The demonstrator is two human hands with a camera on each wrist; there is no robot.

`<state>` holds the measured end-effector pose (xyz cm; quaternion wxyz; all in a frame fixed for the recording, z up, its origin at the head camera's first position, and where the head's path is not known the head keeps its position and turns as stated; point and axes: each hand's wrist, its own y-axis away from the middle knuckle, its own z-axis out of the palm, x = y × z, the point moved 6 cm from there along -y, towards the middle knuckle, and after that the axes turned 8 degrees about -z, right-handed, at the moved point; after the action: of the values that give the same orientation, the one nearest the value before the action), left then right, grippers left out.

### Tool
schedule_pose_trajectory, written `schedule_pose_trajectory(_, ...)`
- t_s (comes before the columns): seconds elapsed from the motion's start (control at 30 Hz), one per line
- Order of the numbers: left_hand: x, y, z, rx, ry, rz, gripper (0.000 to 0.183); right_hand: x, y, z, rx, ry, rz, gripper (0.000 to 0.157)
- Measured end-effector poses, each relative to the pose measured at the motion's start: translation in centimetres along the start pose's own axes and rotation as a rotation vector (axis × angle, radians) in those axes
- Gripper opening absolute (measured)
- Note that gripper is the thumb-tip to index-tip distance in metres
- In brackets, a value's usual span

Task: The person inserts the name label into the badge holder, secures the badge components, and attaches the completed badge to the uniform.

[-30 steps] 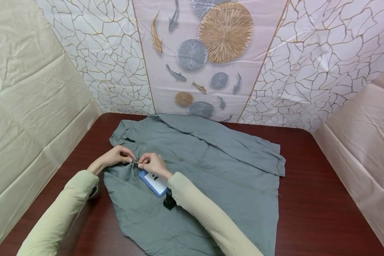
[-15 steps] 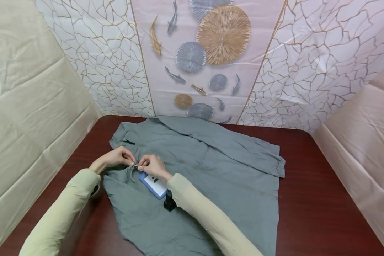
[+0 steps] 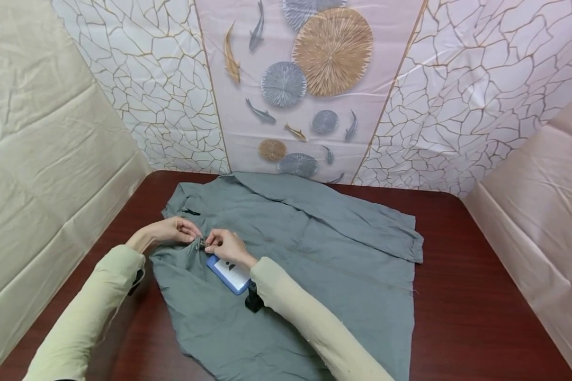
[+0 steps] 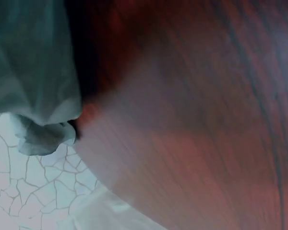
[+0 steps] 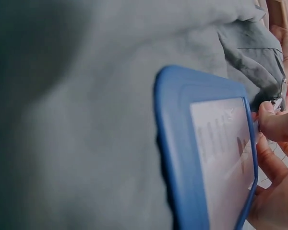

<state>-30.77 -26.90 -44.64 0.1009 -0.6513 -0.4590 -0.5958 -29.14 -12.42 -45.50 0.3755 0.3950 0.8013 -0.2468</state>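
Note:
A grey-green long-sleeved garment (image 3: 333, 275) lies spread on the table. Near its upper left edge my left hand (image 3: 170, 230) pinches a gathered fold of the fabric. Close beside it, my right hand (image 3: 229, 246) holds the small metal clip (image 3: 202, 244) of a badge holder between thumb and fingers, up against the fold. Below that hand the blue-framed badge holder (image 3: 225, 277) with a white card hangs over the cloth; the right wrist view shows its frame (image 5: 175, 129) close up. Fingers partly hide the clip, so whether it bites the fabric I cannot tell.
The dark red-brown table (image 3: 472, 296) shows on both sides of the garment. Beige cloth panels (image 3: 43, 159) flank it, and a patterned hanging (image 3: 286, 137) stands behind. A black wrist camera mount (image 3: 253, 299) sits under my right wrist.
My left hand has shifted slightly left and up, drawing the fold with it. The clip, seen more plainly half a second ago, now sits against the bunched fabric. My right hand barely moves.

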Motion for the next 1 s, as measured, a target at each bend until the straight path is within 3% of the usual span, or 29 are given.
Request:
schedule_pose_trajectory(0.1,0.0,-0.3,0.2,-0.004,0.040,-0.013,0.013,-0.1,0.0,-0.1,-0.004,0.038,-0.018,0.005)
schedule_pose_trajectory(0.23,0.2,-0.7,0.3,0.021,0.014,-0.007,0.012,-0.1,-0.1,-0.1,-0.006,0.068,-0.035,0.005)
schedule_pose_trajectory(0.57,0.6,-0.5,0.8,0.138,-0.054,0.048,0.007,0.1,-0.2,-0.3,-0.014,0.105,-0.040,0.005)
schedule_pose_trajectory(0.77,0.6,-0.4,1.1,0.224,-0.072,0.046,0.015,0.0,-0.2,-0.3,-0.017,0.127,-0.049,0.006)
schedule_pose_trajectory(1.0,0.5,-0.2,1.3,0.270,-0.103,0.059,0.019,0.0,-0.1,0.0,-0.016,0.135,-0.046,0.004)
